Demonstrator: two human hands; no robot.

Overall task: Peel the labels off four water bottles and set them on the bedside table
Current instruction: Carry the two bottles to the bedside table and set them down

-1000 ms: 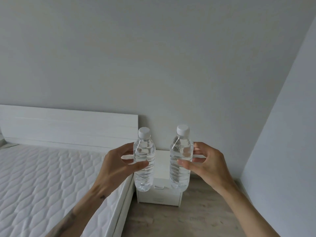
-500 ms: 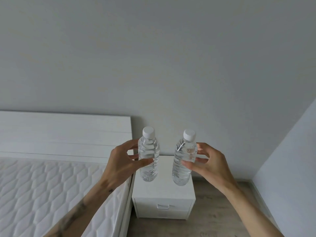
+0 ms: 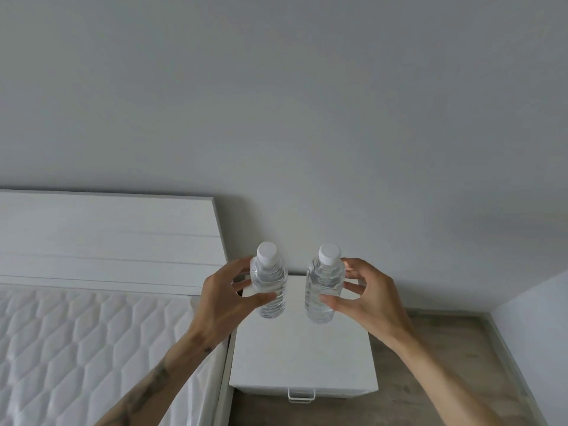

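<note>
Bedroom: mattress, headboard, bedside table.

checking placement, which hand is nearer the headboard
Left. The left hand hovers just right of the headboard; the right hand is farther right, past both bottles.

Two bottles, two hands, one bedside table.

My single head view: worn camera, wide-angle, facing forward and down from above table; hands close at centre; bed lower left, wall fills upper frame.
</note>
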